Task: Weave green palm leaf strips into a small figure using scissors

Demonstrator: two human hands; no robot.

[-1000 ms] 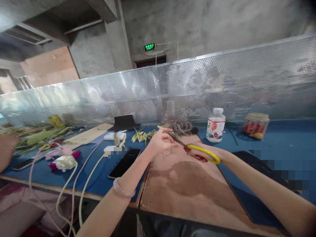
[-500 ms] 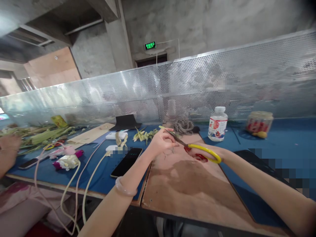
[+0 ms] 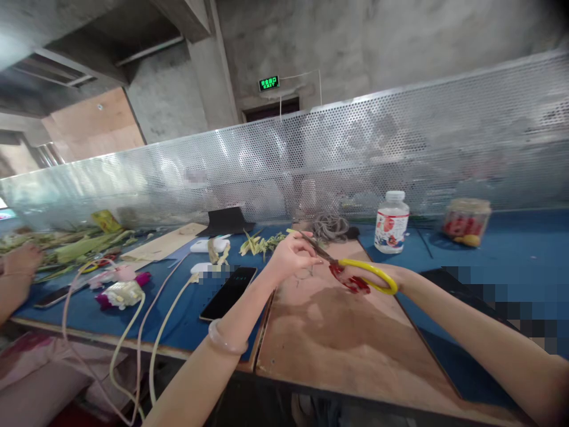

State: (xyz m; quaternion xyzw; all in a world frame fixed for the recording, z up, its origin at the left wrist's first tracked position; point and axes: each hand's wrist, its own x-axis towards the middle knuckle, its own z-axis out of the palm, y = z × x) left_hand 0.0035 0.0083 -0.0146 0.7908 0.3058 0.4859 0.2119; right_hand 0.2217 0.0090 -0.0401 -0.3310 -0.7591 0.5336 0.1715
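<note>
Left hand: raised over the near board (image 3: 291, 255), fingers bent into a pinch, seemingly on a pale green strip (image 3: 290, 230), most of which the hand hides.
Right hand: closed around the scissors (image 3: 349, 263), among their yellow and red handles (image 3: 363, 276).
Blades: slanting up from the right hand to the left fingertips; whether they are parted or bite into anything, I cannot tell.
Progress: the blades are at the left fingers, but no fresh-cut end shows; a strip end juts past that hand, and some leafy material (image 3: 269, 243) lies just left of it, apparently not yet tidied. How much is left is hard to judge.
Surface: a brown wooden board (image 3: 329, 367) beneath both hands, set into a blue tabletop (image 3: 175, 332).
Left of the hands: a phone (image 3: 229, 293), white charging blocks (image 3: 208, 244) with cables, then a heap of green husks (image 3: 82, 246) beside another person's hand (image 3: 22, 261).
Beyond the hands: a grey cord coil (image 3: 331, 228); farther right, a labelled bottle (image 3: 392, 224) and a jar (image 3: 466, 222).
Room: a perforated metal screen (image 3: 377, 136) behind the table, bare concrete wall (image 3: 400, 35), a lit green exit sign (image 3: 269, 83).
</note>
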